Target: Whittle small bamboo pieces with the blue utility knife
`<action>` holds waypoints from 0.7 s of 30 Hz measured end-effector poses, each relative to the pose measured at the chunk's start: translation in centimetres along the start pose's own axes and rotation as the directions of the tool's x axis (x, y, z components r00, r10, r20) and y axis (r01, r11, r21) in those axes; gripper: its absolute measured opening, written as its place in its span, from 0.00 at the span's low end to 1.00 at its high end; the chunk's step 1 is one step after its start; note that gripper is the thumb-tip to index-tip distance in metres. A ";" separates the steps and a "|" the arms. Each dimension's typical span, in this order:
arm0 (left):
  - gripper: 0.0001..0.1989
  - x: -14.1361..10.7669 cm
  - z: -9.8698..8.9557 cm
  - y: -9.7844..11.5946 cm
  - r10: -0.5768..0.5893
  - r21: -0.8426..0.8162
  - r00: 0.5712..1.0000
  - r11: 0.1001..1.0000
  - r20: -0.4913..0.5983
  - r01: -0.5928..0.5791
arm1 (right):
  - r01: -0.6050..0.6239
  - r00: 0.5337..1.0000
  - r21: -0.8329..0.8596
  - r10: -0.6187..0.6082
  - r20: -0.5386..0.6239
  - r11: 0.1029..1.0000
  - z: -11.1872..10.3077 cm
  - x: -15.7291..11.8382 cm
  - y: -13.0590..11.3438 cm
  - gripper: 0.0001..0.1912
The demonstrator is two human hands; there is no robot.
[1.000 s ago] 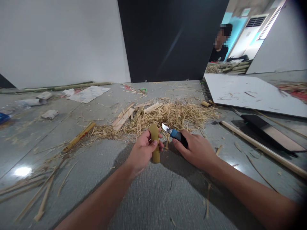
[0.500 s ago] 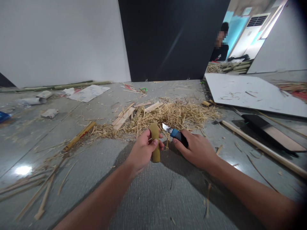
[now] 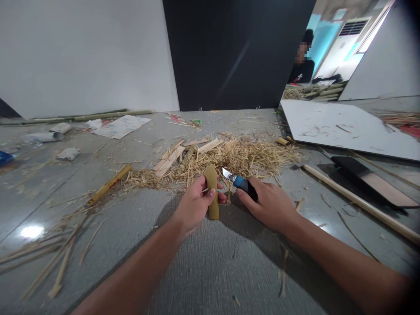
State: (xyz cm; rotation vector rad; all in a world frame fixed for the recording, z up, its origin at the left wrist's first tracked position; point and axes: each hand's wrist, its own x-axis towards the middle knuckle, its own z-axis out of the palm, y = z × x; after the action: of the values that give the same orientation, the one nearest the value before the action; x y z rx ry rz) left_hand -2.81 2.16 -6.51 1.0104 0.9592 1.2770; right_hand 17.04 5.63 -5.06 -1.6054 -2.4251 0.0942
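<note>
Between the thumb and fingers of my left hand (image 3: 196, 200) is a short yellow-green piece of bamboo (image 3: 212, 192), held nearly upright with its shaped end pointing away from me. My right hand (image 3: 271, 201) is wrapped round the dark handle of a utility knife (image 3: 241, 183) with a blue collar. Its bare blade points up and left, just right of the bamboo and apart from it. Beyond both hands lies a heap of thin shavings (image 3: 249, 155), with flat split strips (image 3: 170, 162) on its left side.
A yellow stick tool (image 3: 109, 186) lies on the floor to the left. On the right are a long pole (image 3: 357, 201), a black-edged flat object (image 3: 374, 181) and a white board (image 3: 348, 127). A person (image 3: 302, 65) is at the back right, beyond a black panel (image 3: 236, 52).
The bamboo piece has tilted and risen very slightly in my left hand. My right hand and the knife have stayed almost still.
</note>
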 end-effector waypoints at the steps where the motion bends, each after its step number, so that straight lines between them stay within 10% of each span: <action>1: 0.11 0.0 0.0 0.0 -0.002 0.004 1.000 1.000 -0.001 0.002 | 0.002 1.000 0.002 -0.002 0.000 1.000 0.0 0.0 0.0 0.21; 21: 0.10 0.0 0.0 -0.2 0.018 0.036 1.000 0.999 0.024 -0.019 | 0.015 1.000 0.006 -0.015 -0.017 1.000 0.1 0.1 0.1 0.21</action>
State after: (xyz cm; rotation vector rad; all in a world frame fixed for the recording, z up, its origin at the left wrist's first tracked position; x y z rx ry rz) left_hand -2.75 2.15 -6.68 1.0625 0.9596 1.2647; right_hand 17.04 5.73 -5.15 -1.5787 -2.4209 0.0847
